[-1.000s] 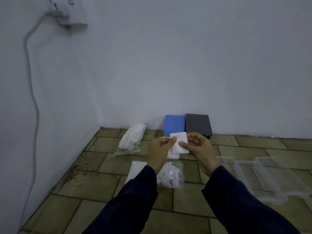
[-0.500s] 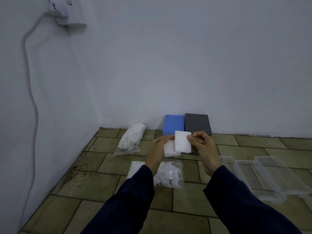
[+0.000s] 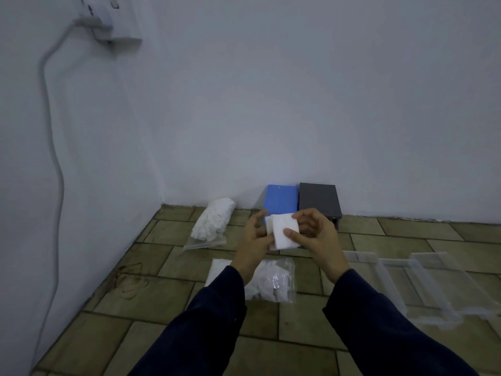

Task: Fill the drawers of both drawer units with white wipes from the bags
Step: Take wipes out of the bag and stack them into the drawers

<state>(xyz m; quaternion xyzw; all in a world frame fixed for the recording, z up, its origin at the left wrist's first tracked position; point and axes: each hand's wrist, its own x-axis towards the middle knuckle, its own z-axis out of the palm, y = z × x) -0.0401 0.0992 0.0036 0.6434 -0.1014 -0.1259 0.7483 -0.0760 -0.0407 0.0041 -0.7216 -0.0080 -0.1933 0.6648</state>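
Both hands hold folded white wipes (image 3: 282,231) in the air above the tiled floor. My right hand (image 3: 315,234) pinches the front wipe with thumb on top. My left hand (image 3: 253,240) holds the wipe behind it from the left. A blue drawer unit (image 3: 280,200) and a dark grey drawer unit (image 3: 319,200) stand side by side against the far wall. Under my left wrist lies a clear bag of wipes (image 3: 271,284). A second bag of wipes (image 3: 212,222) lies nearer the corner.
Several clear plastic drawers (image 3: 412,283) lie on the floor at the right. A wall socket with a plug and a white cable (image 3: 53,147) is on the left wall. A scribbled mark (image 3: 131,282) shows on the floor tiles at the left.
My right hand has drawn the front wipe a little down and over the other one, and both hands have come closer together. The bags, units and drawers lie as before.
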